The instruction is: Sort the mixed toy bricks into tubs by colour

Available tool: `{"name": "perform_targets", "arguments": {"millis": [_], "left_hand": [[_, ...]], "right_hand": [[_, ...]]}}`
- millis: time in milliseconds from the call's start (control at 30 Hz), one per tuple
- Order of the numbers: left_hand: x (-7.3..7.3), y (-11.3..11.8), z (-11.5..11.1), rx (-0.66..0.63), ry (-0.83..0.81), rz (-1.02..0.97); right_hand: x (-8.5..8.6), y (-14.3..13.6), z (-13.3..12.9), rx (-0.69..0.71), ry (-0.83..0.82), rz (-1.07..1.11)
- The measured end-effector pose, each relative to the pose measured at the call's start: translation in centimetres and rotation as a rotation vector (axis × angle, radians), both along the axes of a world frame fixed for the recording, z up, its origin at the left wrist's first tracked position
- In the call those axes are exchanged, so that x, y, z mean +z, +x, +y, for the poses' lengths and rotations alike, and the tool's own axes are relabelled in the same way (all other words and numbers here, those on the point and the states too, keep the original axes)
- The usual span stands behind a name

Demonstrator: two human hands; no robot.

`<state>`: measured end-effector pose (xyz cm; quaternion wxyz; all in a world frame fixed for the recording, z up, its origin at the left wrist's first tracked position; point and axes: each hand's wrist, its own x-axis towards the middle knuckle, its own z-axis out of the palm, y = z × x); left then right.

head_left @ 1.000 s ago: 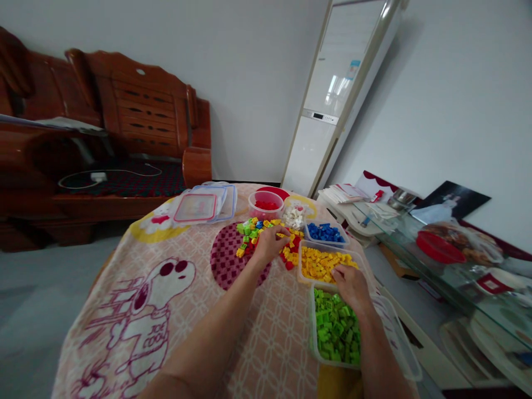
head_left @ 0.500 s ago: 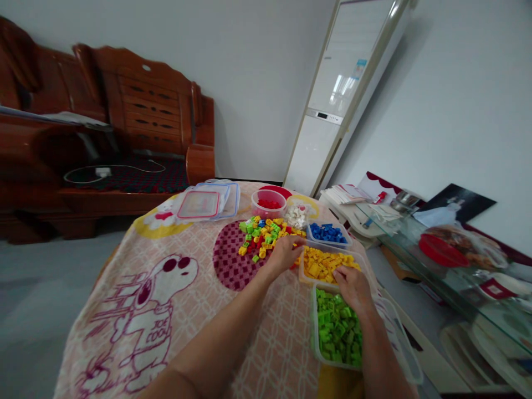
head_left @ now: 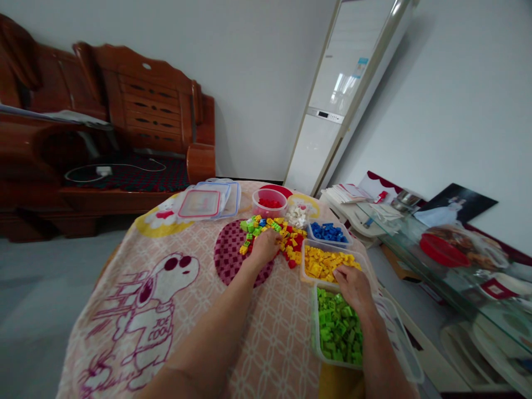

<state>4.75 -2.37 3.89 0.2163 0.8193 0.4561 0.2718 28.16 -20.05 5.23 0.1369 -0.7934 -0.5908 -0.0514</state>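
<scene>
Mixed yellow, green and red bricks (head_left: 291, 241) lie in a loose pile on the patterned tablecloth (head_left: 199, 310). My left hand (head_left: 266, 246) reaches into this pile, its fingers bent down among the bricks and their tips partly hidden. Over the right part of the box of yellow bricks (head_left: 320, 263) is my right hand (head_left: 352, 282), fingers pinched together; what they hold, if anything, is too small to name. Nearer to me, a clear box of green bricks (head_left: 337, 324) sits partly under my right forearm.
Behind the pile stand a round tub of red bricks (head_left: 269, 204), a heap of white bricks (head_left: 297, 215) and a box of blue bricks (head_left: 328, 233). Clear lids (head_left: 200, 203) lie at the back left. A glass shelf (head_left: 440, 282) with dishes runs along the right.
My left hand has moved left, from the edge of the yellow box to the middle of the mixed pile, uncovering red and yellow bricks. My right hand has stayed in place.
</scene>
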Motion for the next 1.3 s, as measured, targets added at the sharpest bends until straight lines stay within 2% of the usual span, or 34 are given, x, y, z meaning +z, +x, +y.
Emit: {"name": "perform_targets", "arguments": {"millis": [100,200,433,567,700,833,933,1067,1200,1300], "left_hand": [[-0.2,0.1,-0.2,-0.029,0.039,0.114],[-0.2,0.1,-0.4,0.008,0.046,0.146],[-0.5,-0.1,0.0,0.059,0.034,0.035],[0.1,-0.1,0.1,0.047,-0.002,-0.138],[1.3,0.4,-0.4,-0.019,-0.051,-0.332],[2.0,2.0,-1.8,-0.151,-0.122,-0.447],[1.9,3.6,-3.4,-0.234,-0.125,-0.441],[1.2,5.1,-5.0,-0.315,-0.087,-0.33],[0.7,4.8,-4.3,-0.261,-0.018,-0.288],[0.6,3.2,-2.7,-0.137,0.003,-0.221]], "right_hand": [[0.1,-0.1,0.0,-0.004,-0.009,-0.007],[0.1,-0.1,0.0,-0.004,-0.009,-0.006],[0.3,-0.1,0.0,0.01,-0.022,0.001],[0.4,-0.2,0.0,-0.009,-0.04,0.005],[0.5,-0.3,-0.1,-0.014,-0.04,-0.008],[0.4,-0.3,-0.1,-0.004,-0.034,-0.002],[0.3,-0.1,-0.1,0.006,-0.023,-0.008],[0.3,-0.1,-0.1,0.0,-0.026,-0.022],[0.4,-0.3,-0.1,-0.012,-0.034,-0.009],[0.6,-0.5,-0.1,-0.016,-0.047,-0.006]]}}
